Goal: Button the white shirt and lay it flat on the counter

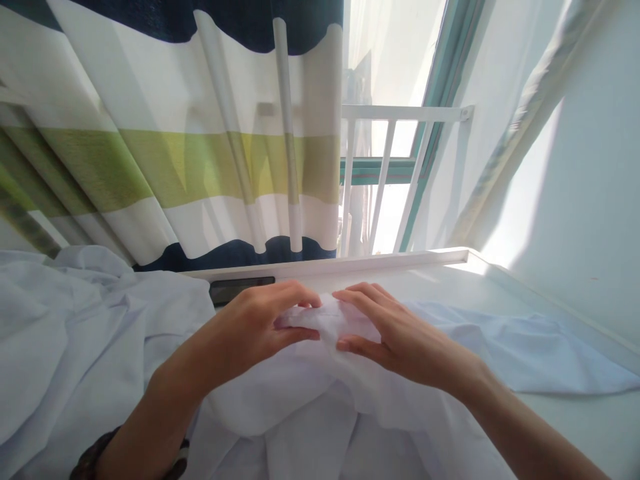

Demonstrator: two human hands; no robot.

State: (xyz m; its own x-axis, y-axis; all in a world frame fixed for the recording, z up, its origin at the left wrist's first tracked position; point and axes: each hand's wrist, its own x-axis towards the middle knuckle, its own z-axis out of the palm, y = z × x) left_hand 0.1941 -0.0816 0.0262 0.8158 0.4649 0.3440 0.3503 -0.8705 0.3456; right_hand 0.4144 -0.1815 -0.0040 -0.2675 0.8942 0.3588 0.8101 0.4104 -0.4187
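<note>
A thin white cloth (300, 400), gathered in folds, lies in front of me, its kind of garment or sheet not plain. My left hand (265, 317) grips a bunched ridge of it between thumb and fingers. Facing it, my right hand (373, 320) curls round the same ridge from the right, thumb below and fingers above. A small gap separates the two sets of fingertips, where the raised white fabric shows. Part of the cloth spreads out flat to the right, beyond my right forearm. A dark band circles my left wrist.
More crumpled white fabric (75, 333) is heaped at the left. A dark phone-like object (240, 288) lies behind my left hand, by the white ledge (320, 265). Behind stand a striped curtain (200, 153), a white railing (400, 113) and a window. A pale wall (590, 200) bounds the right.
</note>
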